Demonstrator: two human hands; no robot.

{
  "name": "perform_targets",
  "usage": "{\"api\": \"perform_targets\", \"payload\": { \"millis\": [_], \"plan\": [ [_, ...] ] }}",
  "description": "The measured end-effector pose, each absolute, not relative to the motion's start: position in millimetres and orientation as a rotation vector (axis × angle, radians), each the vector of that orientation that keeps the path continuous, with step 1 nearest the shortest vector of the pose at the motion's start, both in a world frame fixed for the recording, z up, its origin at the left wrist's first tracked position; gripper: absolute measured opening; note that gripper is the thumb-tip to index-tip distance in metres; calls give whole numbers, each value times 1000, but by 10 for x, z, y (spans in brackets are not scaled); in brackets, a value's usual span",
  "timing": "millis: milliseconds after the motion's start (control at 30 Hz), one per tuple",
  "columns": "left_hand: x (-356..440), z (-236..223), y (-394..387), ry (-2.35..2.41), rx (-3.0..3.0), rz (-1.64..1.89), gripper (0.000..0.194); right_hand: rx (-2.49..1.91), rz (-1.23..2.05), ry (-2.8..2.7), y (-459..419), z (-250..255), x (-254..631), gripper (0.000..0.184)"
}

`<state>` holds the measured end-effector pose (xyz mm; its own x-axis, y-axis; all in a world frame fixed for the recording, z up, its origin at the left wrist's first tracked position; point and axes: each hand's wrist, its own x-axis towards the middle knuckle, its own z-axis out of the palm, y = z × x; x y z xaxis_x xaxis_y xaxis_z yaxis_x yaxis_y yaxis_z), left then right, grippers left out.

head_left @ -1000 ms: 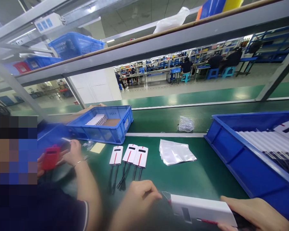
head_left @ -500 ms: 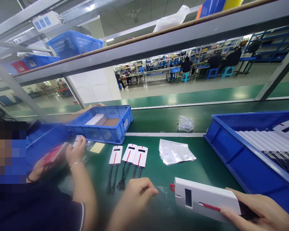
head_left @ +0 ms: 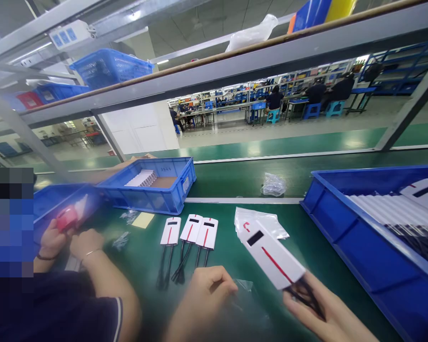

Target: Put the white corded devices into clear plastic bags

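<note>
- Right hand [head_left: 319, 308]: palm up, fingers closed on black cables of white device [head_left: 273, 256], tilted up-left.
- Left hand [head_left: 210, 289]: knuckles up, pinching clear bag [head_left: 248, 297].

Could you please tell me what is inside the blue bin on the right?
The blue bin holds rows of white devices with one red-striped device on top; black cables show beneath, but its floor is covered.
</note>
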<state>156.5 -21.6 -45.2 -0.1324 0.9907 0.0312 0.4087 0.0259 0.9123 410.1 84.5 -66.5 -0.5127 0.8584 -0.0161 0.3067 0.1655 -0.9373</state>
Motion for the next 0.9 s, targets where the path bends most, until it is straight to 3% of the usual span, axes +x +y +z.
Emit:
{"api": "perform_targets", "payload": {
  "millis": [133,267,400,467,533,700,900],
  "plan": [
    [1130,-400,-202,1626,1534,1119,23,-904,1785,-1863,751,-710,3785,31],
    [82,-23,-396,1679,1514,1239,29,-733,2014,-1794,721,-674,3630,45],
    [-1374,117,-833,1734,1465,1436,80,-709,2078,-1795,730,-578,3533,38],
    [-2037,-56,-1017,1798,1395,1628,80,-737,2088,-1839,751,-555,3494,30],
    [-2519,-300,-1122,1897,1421,1553,84,-765,2126,-1901,780,-543,3469,28],
    [-2875,-596,-1146,1812,1363,1546,88,-677,2268,-1978,854,-453,3482,29],
    [-2814,-629,-1136,1829,1371,1542,75,-625,2336,-1825,898,-359,3574,48]
  ]
}}
